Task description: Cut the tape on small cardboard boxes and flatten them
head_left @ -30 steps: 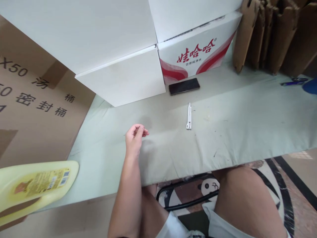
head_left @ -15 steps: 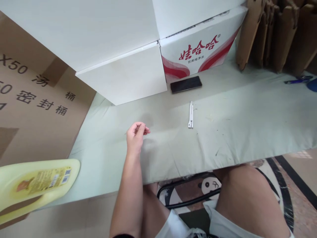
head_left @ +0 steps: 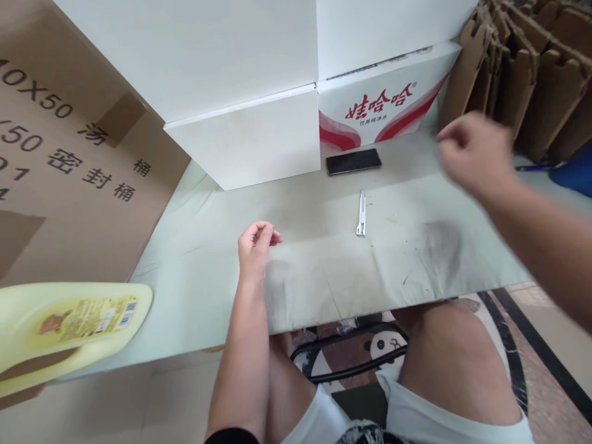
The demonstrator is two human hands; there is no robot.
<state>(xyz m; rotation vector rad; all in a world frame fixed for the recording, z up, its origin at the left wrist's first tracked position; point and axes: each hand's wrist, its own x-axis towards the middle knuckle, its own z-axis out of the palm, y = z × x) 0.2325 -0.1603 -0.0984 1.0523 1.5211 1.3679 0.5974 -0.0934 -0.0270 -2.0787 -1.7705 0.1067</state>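
My left hand (head_left: 259, 242) rests just above the cloth-covered table (head_left: 314, 265), left of centre. Its thumb presses against the curled fingers; whatever they hold, if anything, is too small or hidden. My right hand (head_left: 478, 151) is raised over the table's right side, blurred by motion. Its fingers look curled in, and I cannot make out anything in them. Between the hands lies a slim silver tool (head_left: 361, 213) that resembles a nail clipper; neither hand touches it. Beyond it, a black phone (head_left: 354, 161) lies flat.
White boxes (head_left: 259, 139) and a red-and-white water carton (head_left: 383, 114) line the back. Folded brown cardboard (head_left: 550, 92) stands behind my right hand, with a blue object (head_left: 573, 172) below it. A large carton (head_left: 92, 154) and a yellow jug (head_left: 92, 320) occupy the left.
My right hand has come into view from the right and is up over the table. The left hand keeps nearly the same pose. The camera view has shifted slightly.
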